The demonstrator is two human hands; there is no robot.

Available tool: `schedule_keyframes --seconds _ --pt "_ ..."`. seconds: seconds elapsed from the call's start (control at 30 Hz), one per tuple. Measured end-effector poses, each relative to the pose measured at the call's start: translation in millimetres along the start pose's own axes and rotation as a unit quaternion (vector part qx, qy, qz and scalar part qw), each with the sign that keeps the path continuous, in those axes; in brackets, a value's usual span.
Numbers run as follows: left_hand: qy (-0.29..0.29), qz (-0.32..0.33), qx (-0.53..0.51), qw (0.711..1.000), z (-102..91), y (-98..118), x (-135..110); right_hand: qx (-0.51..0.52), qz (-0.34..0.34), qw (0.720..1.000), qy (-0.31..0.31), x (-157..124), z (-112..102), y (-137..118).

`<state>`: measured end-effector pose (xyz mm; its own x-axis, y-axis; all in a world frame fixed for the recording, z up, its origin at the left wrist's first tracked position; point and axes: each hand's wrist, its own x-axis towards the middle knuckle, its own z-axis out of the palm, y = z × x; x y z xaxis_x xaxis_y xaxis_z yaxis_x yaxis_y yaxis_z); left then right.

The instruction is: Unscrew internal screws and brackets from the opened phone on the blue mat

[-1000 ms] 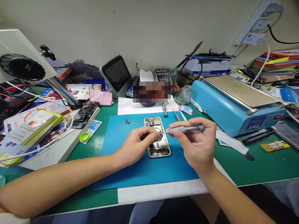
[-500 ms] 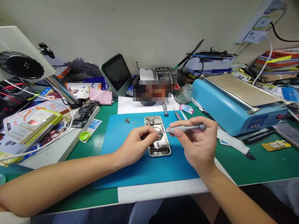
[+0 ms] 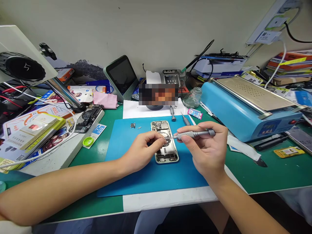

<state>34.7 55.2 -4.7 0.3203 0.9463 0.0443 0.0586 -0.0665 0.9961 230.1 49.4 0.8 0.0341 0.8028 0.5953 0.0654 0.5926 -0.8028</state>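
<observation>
My right hand (image 3: 209,152) grips a grey metal precision screwdriver (image 3: 192,134), held nearly level with its thin bit pointing left. The bit ends at the fingertips of my left hand (image 3: 143,151), which are pinched together over the phone; whatever is between them is too small to make out. Under both hands lies an opened phone housing (image 3: 170,156) with its inner parts showing, long side away from me, on a blue mat (image 3: 136,182). My left hand covers part of its middle. A small phone component (image 3: 133,125) and a tiny light piece (image 3: 139,127) rest on the mat's upper left.
Beyond the mat are another screwdriver (image 3: 173,113), a dark-handled driver (image 3: 185,120) and a glass jar (image 3: 192,97). A blue heating-plate machine (image 3: 234,110) stands right, near a wrapped blade (image 3: 246,149). Left are a microscope stand (image 3: 64,92), boxes and a green cap (image 3: 88,141).
Hardly anything differs. Both hands keep the same pose over the phone, with the screwdriver bit still at the left fingertips; the view has shifted very slightly.
</observation>
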Motion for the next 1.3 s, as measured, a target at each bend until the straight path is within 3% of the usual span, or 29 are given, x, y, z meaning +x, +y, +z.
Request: schedule_keyframes --seconds 0.57,0.9,1.3 --pt "-0.001 0.006 0.036 0.999 -0.6 0.1 -0.3 0.009 -0.032 0.997 -0.066 -6.6 -2.1 8.2" --pt "-0.015 0.023 0.060 0.998 -0.8 -0.2 -1.3 -0.015 -0.050 0.998 -0.027 -4.1 1.6 6.7" --pt "-0.034 0.041 0.075 0.996 -1.0 0.9 -1.4 -0.014 -0.037 0.999 -0.036 -3.1 1.0 9.1"
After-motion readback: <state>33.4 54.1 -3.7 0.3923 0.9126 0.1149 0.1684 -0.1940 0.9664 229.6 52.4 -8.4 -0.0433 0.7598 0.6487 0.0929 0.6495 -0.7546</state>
